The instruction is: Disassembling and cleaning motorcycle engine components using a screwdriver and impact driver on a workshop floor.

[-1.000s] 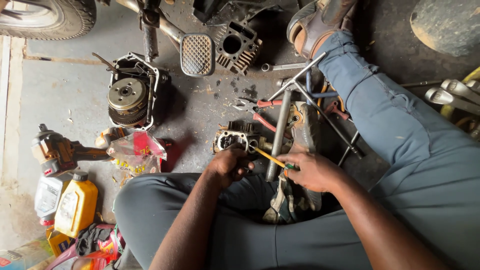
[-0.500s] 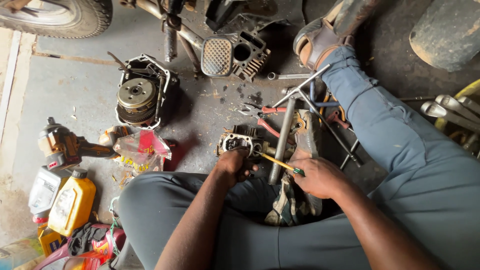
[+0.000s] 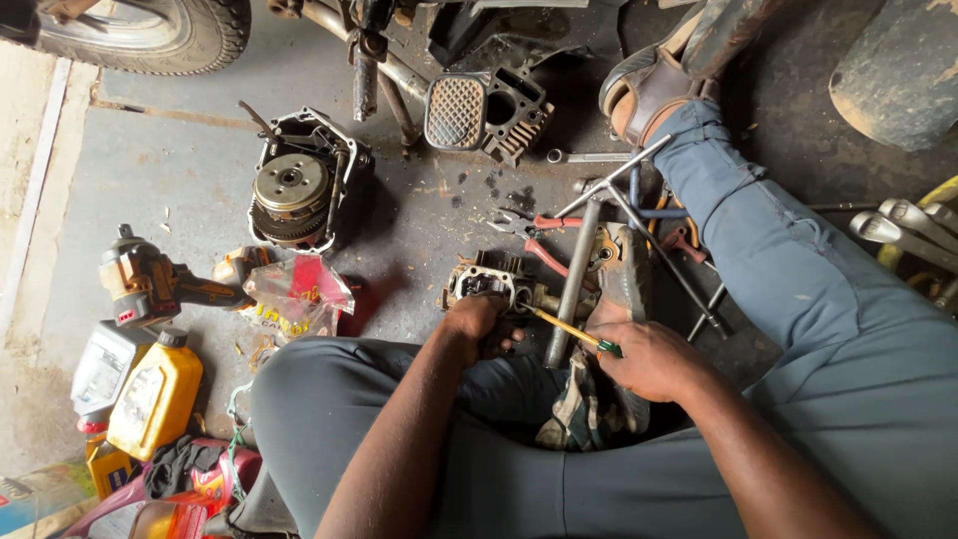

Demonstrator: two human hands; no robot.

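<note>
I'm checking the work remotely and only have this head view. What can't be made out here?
- Screwdriver tip: too small to see where it meets the cylinder head.
- Left hand covers the cylinder head's near side; its grip is hidden.
- Right hand hides the green handle end.
- Tyre: cut off by the top edge.
- Wrenches: cut off by the right edge.

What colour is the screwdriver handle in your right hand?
Yellow with a green end on the screwdriver; head view.
</note>
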